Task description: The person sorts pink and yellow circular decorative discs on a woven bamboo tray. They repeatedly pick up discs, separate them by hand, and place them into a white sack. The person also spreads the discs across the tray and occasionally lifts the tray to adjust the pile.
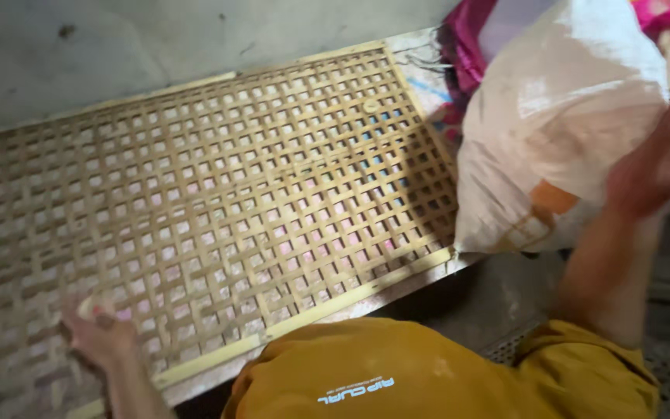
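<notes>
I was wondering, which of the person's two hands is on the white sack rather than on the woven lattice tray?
The right hand is on the white sack; the left hand rests on the woven lattice tray, holding something small and pale.

Dim, soft light; motion blur throughout, glare on the sack [560,124].

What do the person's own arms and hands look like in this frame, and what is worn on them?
Both forearms are bare, with no gloves, watch or visible jewellery. The left hand and right hand are bare too, the right one motion-blurred. A mustard-yellow garment with small white printed lettering covers the body, its short sleeve ending at the right upper arm.
</notes>
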